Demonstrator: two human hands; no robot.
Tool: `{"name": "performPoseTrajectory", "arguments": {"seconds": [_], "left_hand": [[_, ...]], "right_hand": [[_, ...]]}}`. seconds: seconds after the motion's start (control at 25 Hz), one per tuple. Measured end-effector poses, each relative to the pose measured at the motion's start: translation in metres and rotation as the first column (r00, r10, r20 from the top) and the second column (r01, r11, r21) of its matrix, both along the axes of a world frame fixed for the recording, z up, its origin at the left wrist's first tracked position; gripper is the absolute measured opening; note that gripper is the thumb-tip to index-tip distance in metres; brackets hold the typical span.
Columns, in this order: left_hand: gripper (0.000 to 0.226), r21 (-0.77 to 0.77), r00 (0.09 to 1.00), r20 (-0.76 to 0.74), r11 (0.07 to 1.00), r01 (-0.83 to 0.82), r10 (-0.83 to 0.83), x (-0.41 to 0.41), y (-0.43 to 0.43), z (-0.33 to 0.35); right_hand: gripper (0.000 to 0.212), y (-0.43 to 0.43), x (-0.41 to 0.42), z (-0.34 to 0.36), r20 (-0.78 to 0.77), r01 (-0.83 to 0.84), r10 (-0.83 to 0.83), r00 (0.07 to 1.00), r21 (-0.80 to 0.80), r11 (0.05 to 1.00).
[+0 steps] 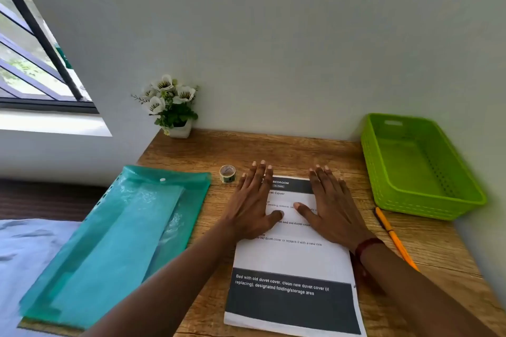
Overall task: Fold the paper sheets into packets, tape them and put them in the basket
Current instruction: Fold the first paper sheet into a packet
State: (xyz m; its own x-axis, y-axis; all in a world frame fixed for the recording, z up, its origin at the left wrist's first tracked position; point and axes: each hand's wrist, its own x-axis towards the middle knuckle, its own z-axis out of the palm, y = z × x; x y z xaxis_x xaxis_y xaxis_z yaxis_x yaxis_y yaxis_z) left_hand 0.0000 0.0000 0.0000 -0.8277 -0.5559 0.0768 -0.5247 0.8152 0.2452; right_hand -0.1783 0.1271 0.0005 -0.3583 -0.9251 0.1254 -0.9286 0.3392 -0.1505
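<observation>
Sheet: a printed paper sheet [294, 257] lies flat and unfolded on the desk [438, 252], its long side running away from the person.
Left hand: the left hand [253, 204] is spread flat, fingers apart, palm down on the far left part of the sheet, gripping nothing.
Right hand: the right hand [331, 208] is likewise splayed and pressed on the far right part of the sheet, thumbs nearly meeting.
Tape: a small tape roll [227, 173] stands just left of the sheet's far corner, untouched.
Basket: the green basket [383, 172] sits well right of the sheet, against the wall; it looks empty, though its near wall hides part of the floor.
Folder: a teal plastic folder [115, 241] lies left of the sheet, possibly holding more paper.
Pencil: an orange pencil [394, 238] lies right of the sheet.
Progress: by my reckoning barely begun; no fold, no tape, no packet delivered.
</observation>
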Motion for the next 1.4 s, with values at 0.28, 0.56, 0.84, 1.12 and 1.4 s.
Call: {"name": "performPoseTrajectory", "arguments": {"seconds": [0.28,0.56,0.84,1.12,1.4], "left_hand": [[0.091,0.030,0.999,-0.001,0.999,-0.043,0.043,0.000,-0.004,-0.018],[0.088,0.039,0.995,-0.004,0.994,-0.097,0.098,-0.002,-0.006,-0.023],[0.090,0.063,0.989,-0.041,0.989,-0.136,0.139,0.000,0.003,-0.017],[0.087,0.030,0.990,-0.030,0.990,-0.138,0.139,0.000,0.001,-0.019],[0.083,0.013,0.994,-0.043,0.995,-0.100,0.101,0.001,0.002,-0.019]], "right_hand": [[0.088,-0.002,-0.001,-0.019,0.028,-0.007,0.009,1.000,-0.074,0.997],[0.082,0.003,-0.004,-0.024,0.087,0.031,-0.019,0.996,-0.147,0.989],[0.081,0.007,0.001,-0.019,0.108,0.033,-0.020,0.994,-0.121,0.992],[0.083,0.003,-0.005,-0.022,0.127,0.041,-0.021,0.992,-0.159,0.986],[0.078,0.005,-0.006,-0.027,0.119,0.011,0.014,0.993,-0.203,0.979]]}}
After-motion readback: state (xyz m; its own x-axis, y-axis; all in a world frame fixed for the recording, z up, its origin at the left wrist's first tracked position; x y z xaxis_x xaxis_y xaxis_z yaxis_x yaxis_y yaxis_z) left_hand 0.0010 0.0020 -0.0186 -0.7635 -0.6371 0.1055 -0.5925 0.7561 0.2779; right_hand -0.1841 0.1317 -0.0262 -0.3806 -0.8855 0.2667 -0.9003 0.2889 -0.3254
